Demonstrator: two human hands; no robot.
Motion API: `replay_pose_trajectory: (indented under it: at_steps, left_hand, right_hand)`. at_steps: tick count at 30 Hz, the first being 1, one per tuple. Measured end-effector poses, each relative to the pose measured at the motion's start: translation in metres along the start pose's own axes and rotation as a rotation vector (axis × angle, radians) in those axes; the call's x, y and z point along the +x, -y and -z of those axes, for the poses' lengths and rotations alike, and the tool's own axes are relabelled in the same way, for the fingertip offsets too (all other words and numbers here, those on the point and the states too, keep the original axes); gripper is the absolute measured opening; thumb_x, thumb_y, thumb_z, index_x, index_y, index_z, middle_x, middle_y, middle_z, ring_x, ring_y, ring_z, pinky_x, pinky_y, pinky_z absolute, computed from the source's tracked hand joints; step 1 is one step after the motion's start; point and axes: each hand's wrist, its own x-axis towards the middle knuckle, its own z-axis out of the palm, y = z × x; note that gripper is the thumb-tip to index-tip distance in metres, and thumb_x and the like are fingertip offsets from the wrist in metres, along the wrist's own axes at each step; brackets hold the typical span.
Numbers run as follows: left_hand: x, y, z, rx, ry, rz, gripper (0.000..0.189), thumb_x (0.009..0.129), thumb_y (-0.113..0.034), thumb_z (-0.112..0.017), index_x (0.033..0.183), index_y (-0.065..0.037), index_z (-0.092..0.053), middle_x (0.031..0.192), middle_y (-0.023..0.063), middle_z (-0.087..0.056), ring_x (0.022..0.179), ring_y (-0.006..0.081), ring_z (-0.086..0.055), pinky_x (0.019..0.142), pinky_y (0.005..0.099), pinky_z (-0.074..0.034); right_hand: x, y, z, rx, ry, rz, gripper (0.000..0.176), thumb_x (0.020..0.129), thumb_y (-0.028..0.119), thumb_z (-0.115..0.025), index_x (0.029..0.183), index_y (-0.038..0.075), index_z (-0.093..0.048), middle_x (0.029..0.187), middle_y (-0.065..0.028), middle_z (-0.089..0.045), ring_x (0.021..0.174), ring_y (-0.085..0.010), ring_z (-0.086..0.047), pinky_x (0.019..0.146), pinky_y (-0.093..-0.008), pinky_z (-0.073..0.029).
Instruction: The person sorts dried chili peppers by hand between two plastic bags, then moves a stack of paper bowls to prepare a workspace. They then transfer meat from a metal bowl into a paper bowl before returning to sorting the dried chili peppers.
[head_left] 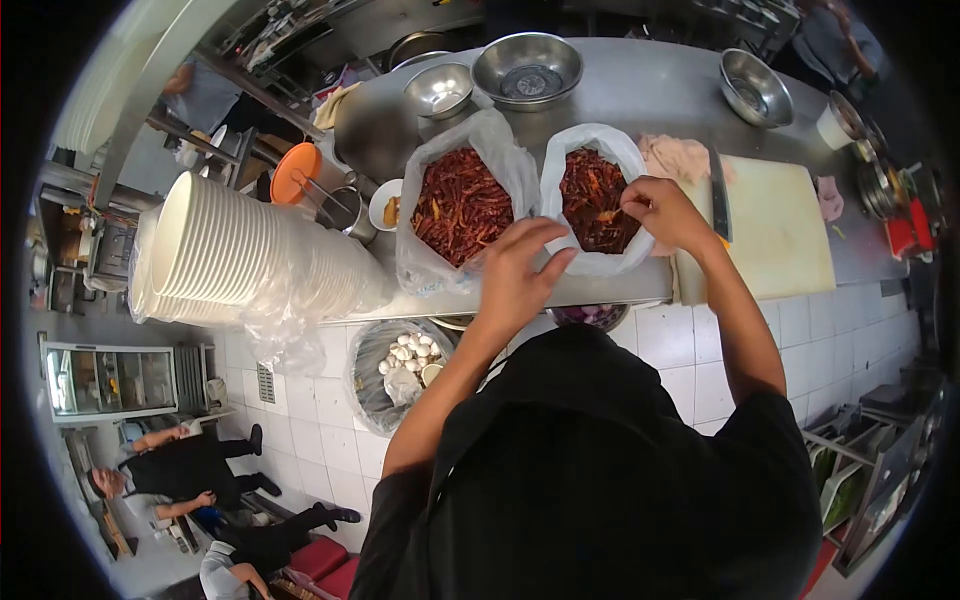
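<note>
Dried red chilies [460,205] fill a clear plastic bag [510,150] on the steel counter. Beside it on the right is a white plastic bag [625,262] with its mouth spread wide, holding more dried chilies [590,185]. My left hand [520,272] hovers between the two bags, fingers and thumb apart, near the white bag's rim. Over the right side of the white bag, my right hand [662,210] is closed in a pinch on what looks like a dried chili, its fingertips partly hiding it.
Stacked white containers [230,245] lie at the left. A cleaver [719,195] rests beside a cutting board [775,230], with a pink cloth [675,158] nearby. Steel bowls [527,70] stand at the back. Below is a lined bin [372,345]; co-workers [185,470] are at lower left.
</note>
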Motion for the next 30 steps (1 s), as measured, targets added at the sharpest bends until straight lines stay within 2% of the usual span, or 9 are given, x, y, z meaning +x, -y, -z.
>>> replay_pose_trajectory:
  at_steps: [3,6,11,14,18,20,24,27,30]
  left_hand:
    - [0.02,0.01,-0.037,0.031,-0.012,-0.045,0.029,0.078,-0.006,-0.079,0.106,-0.004,-0.072,0.11,0.0114,-0.068,0.097,0.0276,-0.067,0.084,0.0345,-0.053]
    - [0.031,0.013,-0.056,0.115,-0.093,-0.074,0.03,0.076,-0.005,-0.079,0.105,-0.005,-0.072,0.109,0.0105,-0.067,0.1,0.029,-0.065,0.085,0.0355,-0.052]
    - [0.042,0.015,-0.061,0.185,-0.226,-0.156,0.025,0.074,-0.001,-0.079,0.098,-0.004,-0.072,0.104,0.0093,-0.067,0.096,0.0285,-0.064,0.081,0.0364,-0.051]
    - [0.045,0.017,-0.055,0.182,-0.226,-0.153,0.022,0.076,-0.001,-0.078,0.097,-0.003,-0.072,0.098,0.0093,-0.069,0.089,0.0278,-0.065,0.077,0.0354,-0.052]
    - [0.042,0.014,-0.048,0.156,-0.224,-0.043,0.017,0.079,-0.002,-0.077,0.095,-0.001,-0.072,0.088,0.0101,-0.07,0.076,0.0252,-0.066,0.071,0.0337,-0.052]
    - [0.04,0.009,-0.043,0.103,-0.212,0.055,0.016,0.079,-0.003,-0.077,0.095,-0.001,-0.072,0.086,0.0114,-0.069,0.077,0.0261,-0.066,0.07,0.0348,-0.052]
    - [0.038,0.002,-0.033,0.046,-0.214,0.163,0.015,0.08,-0.004,-0.077,0.094,0.0,-0.073,0.081,0.0113,-0.068,0.073,0.0221,-0.066,0.066,0.0329,-0.051]
    - [0.035,0.003,-0.025,-0.017,-0.172,0.234,0.015,0.082,-0.004,-0.076,0.096,0.001,-0.073,0.083,0.008,-0.069,0.071,0.0138,-0.062,0.067,0.0273,-0.049]
    - [0.032,0.005,-0.02,-0.105,-0.187,0.252,0.013,0.082,-0.005,-0.076,0.094,-0.001,-0.073,0.08,0.0084,-0.069,0.07,0.0154,-0.062,0.063,0.0296,-0.048]
  right_hand:
    - [0.005,0.004,0.002,0.418,0.012,-0.238,0.01,0.089,0.007,-0.065,0.095,0.0,-0.069,0.083,-0.0057,-0.069,0.073,-0.0157,-0.061,0.069,-0.0284,-0.049]
    - [0.005,0.008,-0.003,0.745,0.029,-0.37,0.009,0.092,0.009,-0.065,0.096,0.002,-0.069,0.083,-0.001,-0.067,0.071,-0.0084,-0.058,0.066,-0.0232,-0.047]
    - [0.004,0.014,-0.004,0.96,0.05,-0.466,0.009,0.092,0.012,-0.065,0.096,0.005,-0.069,0.081,-0.0012,-0.066,0.069,-0.0082,-0.057,0.064,-0.0225,-0.046]
    - [0.01,0.018,-0.001,0.971,0.105,-0.414,0.009,0.092,0.011,-0.065,0.097,0.004,-0.069,0.082,-0.0013,-0.066,0.069,-0.0078,-0.057,0.065,-0.0223,-0.046]
    - [0.017,0.023,-0.009,0.757,0.099,-0.166,0.012,0.09,0.011,-0.067,0.098,0.001,-0.07,0.085,-0.0011,-0.068,0.076,-0.0067,-0.06,0.069,-0.0232,-0.048]
    - [0.02,0.032,-0.013,0.656,0.065,-0.034,0.012,0.09,0.009,-0.067,0.098,0.0,-0.07,0.085,-0.0009,-0.069,0.078,-0.0073,-0.061,0.072,-0.0246,-0.049]
    - [0.027,0.04,-0.022,0.558,0.042,0.035,0.012,0.089,0.008,-0.068,0.098,-0.001,-0.069,0.084,-0.0022,-0.069,0.078,-0.0089,-0.062,0.073,-0.0265,-0.05]
    - [0.029,0.047,-0.029,0.53,0.024,0.089,0.012,0.09,0.008,-0.067,0.098,-0.001,-0.069,0.083,-0.0027,-0.068,0.077,-0.0088,-0.061,0.072,-0.0261,-0.05]
    - [0.029,0.058,-0.032,0.49,0.043,0.096,0.012,0.09,0.007,-0.066,0.097,-0.001,-0.069,0.081,-0.0022,-0.067,0.074,-0.0088,-0.06,0.07,-0.0253,-0.049]
